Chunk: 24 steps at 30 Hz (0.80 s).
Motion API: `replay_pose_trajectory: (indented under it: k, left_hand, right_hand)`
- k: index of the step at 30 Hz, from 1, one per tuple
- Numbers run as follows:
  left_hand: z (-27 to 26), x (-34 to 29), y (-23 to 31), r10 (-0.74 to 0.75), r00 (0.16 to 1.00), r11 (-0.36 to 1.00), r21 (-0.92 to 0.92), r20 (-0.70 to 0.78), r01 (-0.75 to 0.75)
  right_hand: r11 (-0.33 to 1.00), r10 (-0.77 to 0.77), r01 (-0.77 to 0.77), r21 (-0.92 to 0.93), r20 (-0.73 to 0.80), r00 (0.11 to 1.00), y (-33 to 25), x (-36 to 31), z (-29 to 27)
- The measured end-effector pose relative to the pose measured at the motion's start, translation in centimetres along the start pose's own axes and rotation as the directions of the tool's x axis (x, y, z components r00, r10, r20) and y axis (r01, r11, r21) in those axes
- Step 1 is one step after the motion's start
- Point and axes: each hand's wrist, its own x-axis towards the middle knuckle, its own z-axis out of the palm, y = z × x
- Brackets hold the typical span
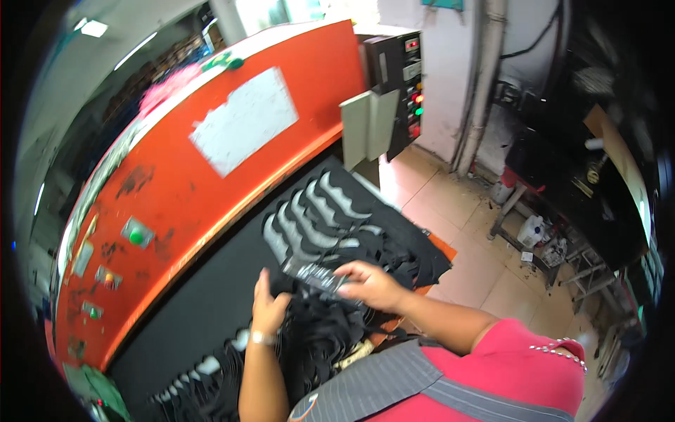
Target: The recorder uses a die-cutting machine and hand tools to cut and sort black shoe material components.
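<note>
My right hand (371, 285) is closed on the end of a dark, flat, oblong piece with pale marks (314, 275); its exact kind is blurred. Nearby, my left hand (268, 307) is raised, fingers extended and thumb apart, with nothing seen in it. A bracelet circles the left wrist. Beyond the hands, several curved grey pieces with wavy edges (332, 207) lie in a row on the black work surface (204, 295). Loose black cut strips (316, 330) are heaped below my hands, against my front. More black strips (401, 261) lie to the right of the grey row.
A long orange machine beam (162, 162) with green buttons crosses behind the surface. At its right end stands a control box (408, 91) with lit lamps. More stacked black pieces (204, 380) lie at the near left. A black table (576, 190) stands at the right on tiled floor.
</note>
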Motion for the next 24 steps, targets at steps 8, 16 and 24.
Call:
replay_pose_trajectory:
  k: [8,16,24]
  left_hand:
    - [3.3,5.5,2.8,0.03,0.978,0.904,0.412,0.204,-0.114]
    - [3.8,1.7,4.0,-0.035,0.998,0.995,-0.095,-0.056,0.029]
    - [3.9,-5.9,10.0,0.01,0.952,0.044,-0.952,0.305,0.304]
  right_hand:
    - [0.961,-0.071,0.1,0.257,-0.119,0.99,1.0,-2.2,-1.7]
    - [0.941,-0.099,0.125,0.315,-0.095,0.991,-2.3,-5.1,-0.8]
    - [0.91,-0.222,0.28,-0.306,0.213,0.952,-5.3,-6.1,0.6]
